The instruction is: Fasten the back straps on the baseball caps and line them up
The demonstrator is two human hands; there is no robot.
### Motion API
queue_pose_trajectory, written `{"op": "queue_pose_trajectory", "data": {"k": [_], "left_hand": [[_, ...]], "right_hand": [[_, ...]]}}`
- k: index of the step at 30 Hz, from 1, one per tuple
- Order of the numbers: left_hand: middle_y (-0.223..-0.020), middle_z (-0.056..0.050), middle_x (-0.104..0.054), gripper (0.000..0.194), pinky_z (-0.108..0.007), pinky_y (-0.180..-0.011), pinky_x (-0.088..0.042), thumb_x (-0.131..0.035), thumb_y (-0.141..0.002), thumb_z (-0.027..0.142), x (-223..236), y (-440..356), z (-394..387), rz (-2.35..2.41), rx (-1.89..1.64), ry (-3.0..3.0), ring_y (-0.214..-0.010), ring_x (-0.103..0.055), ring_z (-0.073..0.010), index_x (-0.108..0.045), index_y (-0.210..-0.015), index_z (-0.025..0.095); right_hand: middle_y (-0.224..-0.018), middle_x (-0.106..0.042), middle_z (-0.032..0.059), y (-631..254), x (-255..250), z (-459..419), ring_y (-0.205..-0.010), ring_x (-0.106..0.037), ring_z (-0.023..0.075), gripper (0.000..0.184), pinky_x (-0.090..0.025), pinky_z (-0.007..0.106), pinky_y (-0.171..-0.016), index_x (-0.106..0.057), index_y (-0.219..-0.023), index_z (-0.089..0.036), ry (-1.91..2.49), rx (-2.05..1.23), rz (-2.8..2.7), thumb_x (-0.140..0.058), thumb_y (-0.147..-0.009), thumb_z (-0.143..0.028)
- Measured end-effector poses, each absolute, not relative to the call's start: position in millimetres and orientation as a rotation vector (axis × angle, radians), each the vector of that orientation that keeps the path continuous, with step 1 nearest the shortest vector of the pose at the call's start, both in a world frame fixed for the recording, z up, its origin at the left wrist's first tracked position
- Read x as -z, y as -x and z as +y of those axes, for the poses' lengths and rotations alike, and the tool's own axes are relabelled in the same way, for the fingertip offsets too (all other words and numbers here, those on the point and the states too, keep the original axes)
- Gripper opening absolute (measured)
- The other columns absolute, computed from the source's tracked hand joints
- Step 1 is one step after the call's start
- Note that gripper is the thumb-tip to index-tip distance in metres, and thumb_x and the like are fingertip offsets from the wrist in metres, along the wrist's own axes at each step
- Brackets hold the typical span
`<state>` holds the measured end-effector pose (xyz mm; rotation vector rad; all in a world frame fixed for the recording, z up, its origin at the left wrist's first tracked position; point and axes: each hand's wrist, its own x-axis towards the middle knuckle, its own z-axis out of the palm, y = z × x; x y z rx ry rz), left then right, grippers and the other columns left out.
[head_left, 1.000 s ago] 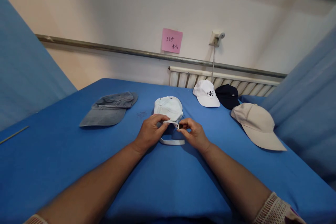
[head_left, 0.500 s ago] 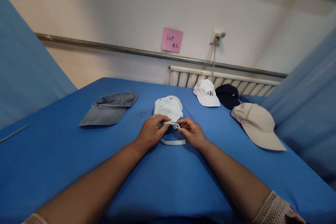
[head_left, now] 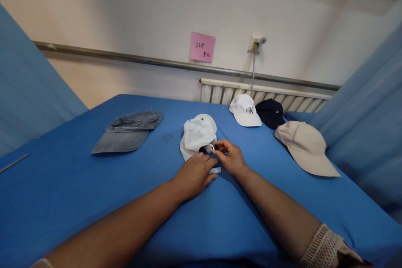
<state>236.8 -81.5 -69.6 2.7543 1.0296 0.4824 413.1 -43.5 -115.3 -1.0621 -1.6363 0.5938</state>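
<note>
A white cap (head_left: 197, 134) lies on the blue table (head_left: 78, 192) just beyond my hands, its back opening toward me. My right hand (head_left: 230, 158) pinches the cap's strap buckle at the back opening. My left hand (head_left: 194, 174) rests over the loose white strap end, fingers curled down on it; the strap's tip (head_left: 216, 170) peeks out between the hands.
A grey cap (head_left: 127, 132) lies to the left. At the back right sit a white logo cap (head_left: 245, 110), a dark navy cap (head_left: 271, 113) and a beige cap (head_left: 305, 146). Blue curtains hang on both sides; a radiator (head_left: 220, 92) and pink note (head_left: 202, 47) are on the wall.
My left hand has come back toward me and to the right, from the cap's rim onto the loose strap. The cap has turned slightly. My right hand stays at the buckle.
</note>
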Motion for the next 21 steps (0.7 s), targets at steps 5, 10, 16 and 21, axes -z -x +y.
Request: {"op": "queue_pose_trajectory", "data": {"k": [5, 10, 16, 21], "left_hand": [[-0.084, -0.007, -0.066, 0.011, -0.034, -0.075, -0.046, -0.059, -0.087, 0.026, 75.1, -234.7, -77.5, 1.027, -0.362, -2.722, -0.082, -0.06, -0.0231, -0.066, -0.085, 0.018], [-0.087, -0.003, -0.068, 0.021, -0.029, -0.072, -0.046, -0.049, -0.094, 0.034, 64.8, -224.9, -66.3, 1.11, -0.731, -2.396, -0.079, -0.061, -0.0184, -0.064, -0.09, 0.019], [-0.083, -0.001, -0.067, 0.026, -0.028, -0.069, -0.049, -0.051, -0.092, 0.042, 64.2, -217.2, -50.2, 1.2, -1.194, -1.956, -0.071, -0.062, -0.0158, -0.063, -0.098, 0.019], [-0.107, -0.005, -0.069, 0.024, -0.035, -0.091, -0.048, -0.054, -0.091, 0.04, 54.7, -215.4, -52.5, 1.146, -1.38, -2.039, -0.101, -0.062, -0.0211, -0.066, -0.093, 0.02]], "right_hand": [[-0.075, -0.067, -0.0002, -412.9, 114.9, -43.8, -0.066, -0.06, 0.0143, 0.021, -0.051, 0.027, -0.065, -0.067, -0.097, -0.019, 1.045, -0.582, -1.641, -0.067, -0.078, -0.027], [-0.074, -0.066, -0.0007, -412.3, 112.3, -44.9, -0.064, -0.059, 0.0134, 0.02, -0.05, 0.025, -0.064, -0.067, -0.097, -0.019, 1.038, -0.603, -1.626, -0.066, -0.079, -0.027], [-0.075, -0.064, -0.0005, -410.3, 109.8, -47.6, -0.064, -0.057, 0.0128, 0.019, -0.049, 0.025, -0.063, -0.067, -0.097, -0.019, 0.995, -0.599, -1.667, -0.066, -0.079, -0.025], [-0.08, -0.065, 0.0007, -407.8, 107.9, -51.8, -0.067, -0.059, 0.0132, 0.016, -0.051, 0.026, -0.066, -0.067, -0.095, -0.02, 0.971, -0.565, -1.723, -0.067, -0.08, -0.026]]}}
